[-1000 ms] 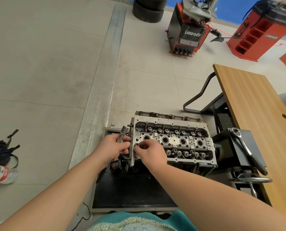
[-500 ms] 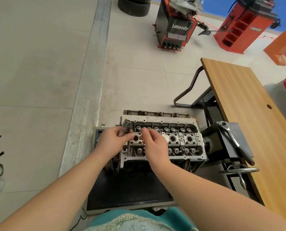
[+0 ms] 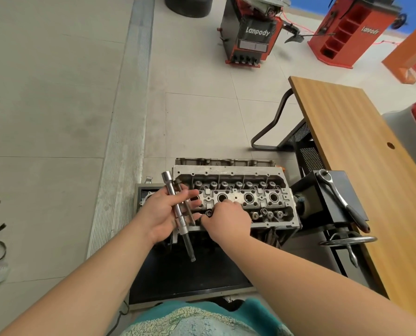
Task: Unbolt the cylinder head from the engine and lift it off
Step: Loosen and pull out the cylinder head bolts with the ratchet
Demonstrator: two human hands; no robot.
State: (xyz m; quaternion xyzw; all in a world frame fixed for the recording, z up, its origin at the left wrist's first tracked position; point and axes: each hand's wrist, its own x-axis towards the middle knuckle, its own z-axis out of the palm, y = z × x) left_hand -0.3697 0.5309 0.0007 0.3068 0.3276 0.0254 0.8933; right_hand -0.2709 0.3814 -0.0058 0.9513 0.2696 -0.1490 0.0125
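Grey cast-aluminium cylinder head (image 3: 236, 187) sits on the engine, which is mounted on a black metal stand (image 3: 333, 197) over a black drip tray (image 3: 178, 275). Count on the head's top face: four large round wells in one central row, three fully visible, the leftmost partly covered by fingers. Valve springs run in two rows, far and near; the near row is partly hidden by the right hand, so no full count.

Left hand (image 3: 164, 214): palm up at the head's left end, fingers curled loosely around two long items held together. Item 1, a silver steel socket extension bar (image 3: 178, 214), lies diagonally across the palm, square-drive end up and away, thin end reaching down past the wrist. Item 2, a darker long head bolt (image 3: 184, 202), lies just beside the bar, touching it.

Right hand (image 3: 227, 220): palm down on the near left part of the head, fingers bent with tips at the casting. Whether they pinch anything cannot be told; the tips are hidden.

One chrome ratchet handle with a black grip (image 3: 340, 200) lies on top of the stand. One wooden table top (image 3: 362, 166) stands to the right. Two red "Lanpody" workshop machines (image 3: 253, 32) stand on the far floor, well apart from the engine.
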